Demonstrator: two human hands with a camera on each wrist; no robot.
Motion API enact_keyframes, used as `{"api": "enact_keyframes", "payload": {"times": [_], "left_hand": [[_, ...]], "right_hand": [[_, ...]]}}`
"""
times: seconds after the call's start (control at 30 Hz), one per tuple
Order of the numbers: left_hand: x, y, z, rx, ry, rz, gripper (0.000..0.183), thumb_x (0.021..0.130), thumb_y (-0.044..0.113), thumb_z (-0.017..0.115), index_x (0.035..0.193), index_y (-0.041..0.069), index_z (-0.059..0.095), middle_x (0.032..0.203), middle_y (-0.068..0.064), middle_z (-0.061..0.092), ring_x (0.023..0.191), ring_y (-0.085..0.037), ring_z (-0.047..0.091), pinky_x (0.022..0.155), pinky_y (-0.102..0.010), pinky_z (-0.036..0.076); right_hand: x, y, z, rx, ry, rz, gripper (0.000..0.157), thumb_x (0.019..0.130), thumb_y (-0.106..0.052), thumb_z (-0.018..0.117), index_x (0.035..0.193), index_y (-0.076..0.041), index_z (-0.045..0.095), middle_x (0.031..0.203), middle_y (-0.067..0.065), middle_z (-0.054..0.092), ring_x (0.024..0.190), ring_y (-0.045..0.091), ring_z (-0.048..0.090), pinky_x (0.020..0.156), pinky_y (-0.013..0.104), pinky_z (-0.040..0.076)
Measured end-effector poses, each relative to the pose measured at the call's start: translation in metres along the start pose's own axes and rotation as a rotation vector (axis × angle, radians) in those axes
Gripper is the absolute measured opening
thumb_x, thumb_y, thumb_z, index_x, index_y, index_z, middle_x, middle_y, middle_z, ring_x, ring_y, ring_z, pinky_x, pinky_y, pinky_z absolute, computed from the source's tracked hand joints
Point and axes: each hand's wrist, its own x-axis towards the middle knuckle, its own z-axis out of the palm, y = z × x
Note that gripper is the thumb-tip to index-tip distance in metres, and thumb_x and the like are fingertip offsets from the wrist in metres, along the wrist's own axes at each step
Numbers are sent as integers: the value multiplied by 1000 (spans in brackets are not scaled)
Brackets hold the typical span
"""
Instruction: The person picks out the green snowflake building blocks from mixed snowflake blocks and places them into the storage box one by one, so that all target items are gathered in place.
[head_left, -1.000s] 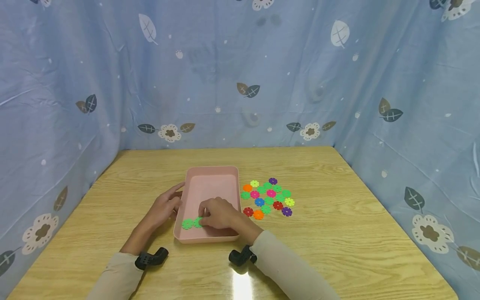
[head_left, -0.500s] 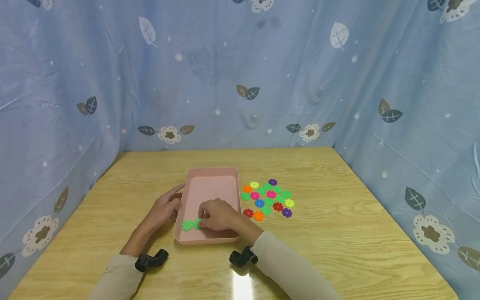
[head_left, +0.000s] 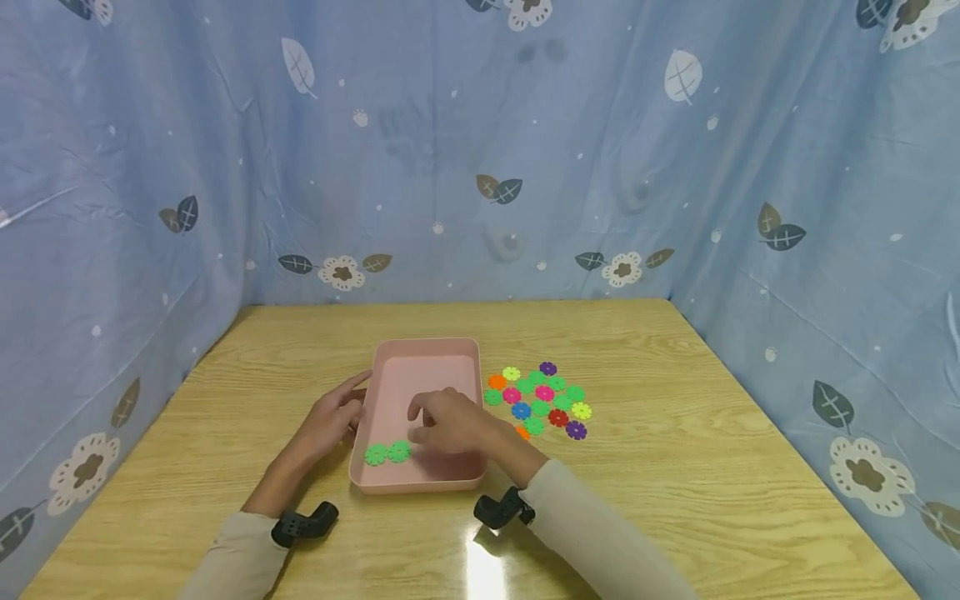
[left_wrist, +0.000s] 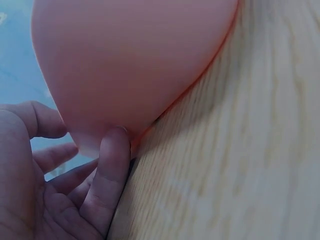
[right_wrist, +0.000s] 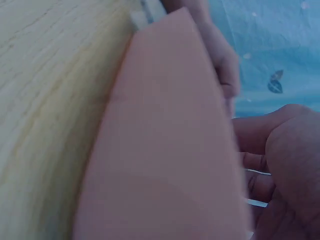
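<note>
Two green flower-shaped plastic discs (head_left: 376,454) lie side by side near the front left inside a pink tray (head_left: 420,343). Over the tray, right of the discs, hovers my right hand (head_left: 453,423) with loosely bent fingers, thumb and index apart and nothing seen between them. My left hand (head_left: 330,421) rests against the tray's left side. In the left wrist view its fingers (left_wrist: 114,160) touch the outer wall and rim. The right wrist view shows mostly the tray's outer wall (right_wrist: 165,125), which hides part of the right fingers.
Several flower discs in green, orange, pink, blue (head_left: 521,410), red (head_left: 558,418), yellow and purple (head_left: 576,430) are spread on the wooden table (head_left: 675,467) right of the tray. The right forearm partly covers the nearest ones. A blue patterned curtain (head_left: 450,150) surrounds the table.
My right hand has let go of the green disc and shifted slightly right and up, uncovering it. Its arm now hides a red disc. My left hand stays at the tray.
</note>
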Motion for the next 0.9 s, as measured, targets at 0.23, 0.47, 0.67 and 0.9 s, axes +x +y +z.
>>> {"api": "enact_keyframes", "payload": {"times": [0.23,0.47,0.67,0.9], "left_hand": [[0,1,-1,-9,4,1,64,99,10,43,161,12,29,148,-31,47,74,-27,69,52,-37,53],[-1,1,-1,-8,3,3,64,99,11,44,161,13,29,148,-31,48,74,-28,69,53,-37,54],[-2,1,0,-27,-1,6,64,99,11,44,161,12,29,148,-31,47,74,-30,69,55,-39,56],[0,-1,-1,-22,4,-3,65,98,11,45,161,12,29,148,-31,47,71,-28,68,53,-38,55]], "right_hand": [[-10,10,-19,136,76,1,21,95,-13,69,113,-2,69,74,-4,57,65,9,51,66,24,46],[-24,24,-34,189,140,27,18,96,-11,67,112,-2,68,74,-2,56,66,11,50,68,28,47],[-38,41,-42,172,171,53,17,96,-11,65,111,-3,68,75,-2,56,64,11,50,66,28,47],[-54,59,-53,177,199,58,16,95,-8,66,108,0,69,76,-1,56,66,12,48,65,27,45]]}}
